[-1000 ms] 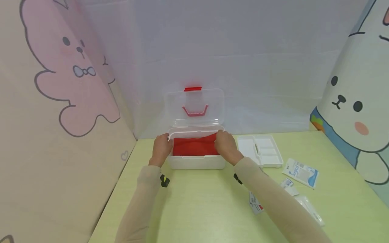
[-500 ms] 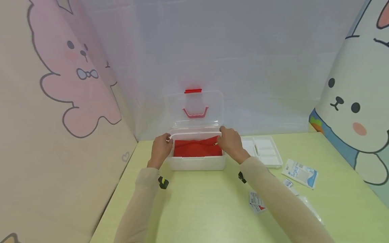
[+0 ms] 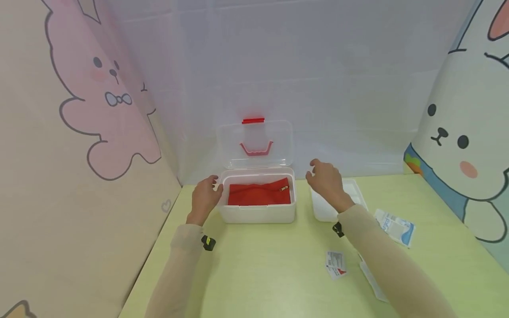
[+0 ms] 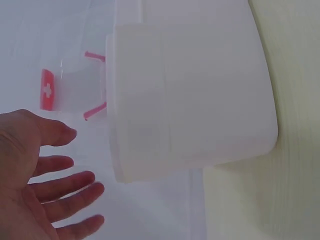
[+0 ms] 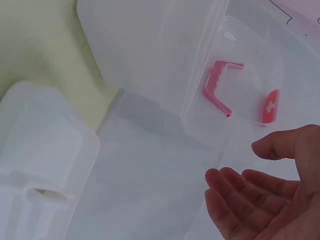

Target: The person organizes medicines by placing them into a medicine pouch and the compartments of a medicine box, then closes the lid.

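A white box (image 3: 258,214) stands at the table's back, its clear lid (image 3: 274,137) with a pink handle raised behind it. Inside lies a red zippered pouch (image 3: 254,195). Just left of the box, the left hand (image 3: 204,198) holds nothing; its fingers are spread in the left wrist view, beside the box wall (image 4: 200,85). The right hand (image 3: 328,183) is off the box, over a white compartment tray (image 3: 324,207), which it partly covers. In the right wrist view this hand (image 5: 270,190) is empty, fingers loosely bent, with the tray (image 5: 45,145) at lower left.
On the table's right side lie a blue and white surgical packet (image 3: 397,227), small printed packets (image 3: 336,264) and a white wrapped item (image 3: 371,280) partly under the right forearm. A white sheet hangs behind the box; printed curtains stand at both sides.
The right hand has left the pouch's zipper end and the box, moving right over the tray. The left hand has come away from the box's left rim. The pouch lies lower in the box.
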`<state>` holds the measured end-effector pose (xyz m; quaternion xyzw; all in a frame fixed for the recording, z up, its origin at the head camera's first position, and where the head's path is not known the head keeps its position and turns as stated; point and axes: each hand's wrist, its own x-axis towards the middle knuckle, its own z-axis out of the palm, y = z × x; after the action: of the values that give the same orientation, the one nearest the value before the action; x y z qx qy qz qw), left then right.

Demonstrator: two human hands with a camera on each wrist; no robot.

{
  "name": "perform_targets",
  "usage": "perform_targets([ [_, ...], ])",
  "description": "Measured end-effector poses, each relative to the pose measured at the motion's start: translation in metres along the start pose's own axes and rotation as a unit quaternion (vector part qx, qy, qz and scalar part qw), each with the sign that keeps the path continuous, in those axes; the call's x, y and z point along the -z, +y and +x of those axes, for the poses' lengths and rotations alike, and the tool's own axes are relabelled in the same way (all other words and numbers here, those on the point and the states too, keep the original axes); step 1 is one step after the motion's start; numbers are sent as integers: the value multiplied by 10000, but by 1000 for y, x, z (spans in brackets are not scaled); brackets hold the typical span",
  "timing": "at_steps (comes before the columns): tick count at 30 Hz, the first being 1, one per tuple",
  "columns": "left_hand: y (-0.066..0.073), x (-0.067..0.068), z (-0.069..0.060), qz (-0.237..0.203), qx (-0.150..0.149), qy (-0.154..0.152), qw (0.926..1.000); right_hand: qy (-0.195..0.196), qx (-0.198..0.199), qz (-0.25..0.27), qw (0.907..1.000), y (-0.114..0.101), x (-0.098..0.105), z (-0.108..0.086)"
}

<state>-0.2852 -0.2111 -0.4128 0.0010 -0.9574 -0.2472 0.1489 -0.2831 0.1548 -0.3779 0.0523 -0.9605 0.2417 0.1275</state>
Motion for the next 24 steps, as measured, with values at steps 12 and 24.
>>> perform_targets([
  [12,30,11,-12,33,-737,299,9968,-119,5,-303,9995,41,45,-23],
  [24,103,15,-27,18,-1488,438,9879,13,260,-473,9985,62,62,-45],
])
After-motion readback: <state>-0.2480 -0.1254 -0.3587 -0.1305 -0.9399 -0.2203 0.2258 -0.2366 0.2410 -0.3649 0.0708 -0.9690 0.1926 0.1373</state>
